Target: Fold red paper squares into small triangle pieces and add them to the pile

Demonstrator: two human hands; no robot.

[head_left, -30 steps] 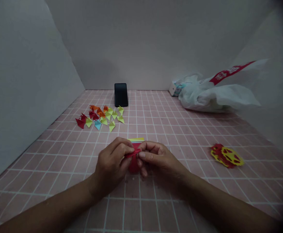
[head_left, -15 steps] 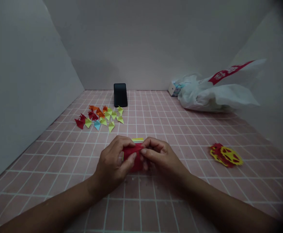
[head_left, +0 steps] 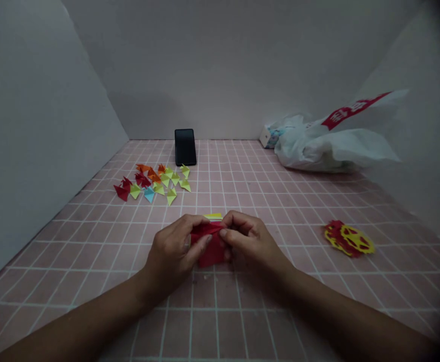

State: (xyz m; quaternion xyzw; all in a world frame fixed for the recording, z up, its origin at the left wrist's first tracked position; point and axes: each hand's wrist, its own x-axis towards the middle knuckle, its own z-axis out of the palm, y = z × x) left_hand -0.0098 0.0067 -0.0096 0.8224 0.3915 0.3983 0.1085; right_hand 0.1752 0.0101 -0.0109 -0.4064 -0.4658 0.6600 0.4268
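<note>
Both hands meet near the middle of the pink grid-patterned table. Red paper lies below and between them, with a folded red piece along its upper part. My left hand pinches the left side of the folded piece between thumb and fingers. At its right end, my right hand grips the same piece with thumb and forefinger. Sheets with a yellow edge show just behind the fingers. The fingers hide much of the folded piece, so its exact shape is unclear.
Several small folded paper figures in red, orange, yellow and blue sit at the back left. A black phone stands behind them. A white plastic bag and a small box are back right. Red and yellow cut-out discs lie at right.
My left thumb has drawn back slightly from the red paper, and more of the paper shows. The whole view has shifted a little. Both hands keep their grip.
</note>
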